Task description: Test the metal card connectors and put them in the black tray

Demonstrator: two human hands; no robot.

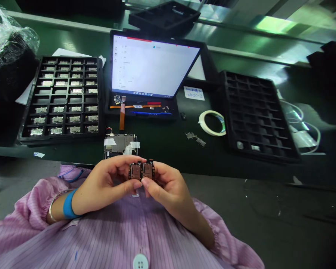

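Close to my chest, both hands hold a small brown circuit board [141,170] with two metal card slots side by side. My left hand [106,183] pinches its left half between thumb and fingers. My right hand [165,185] grips its right half the same way. Just beyond my hands a larger circuit board [120,145] with metal shields and white tape lies at the table's near edge.
A black tray [28,112] holding several small metal parts sits at left, and a nearly bare black tray [229,112] at right. A lit tablet [154,65] stands in the middle with flex cables [134,107] before it. A tape roll [212,122] and small metal pieces [195,138] lie nearby.
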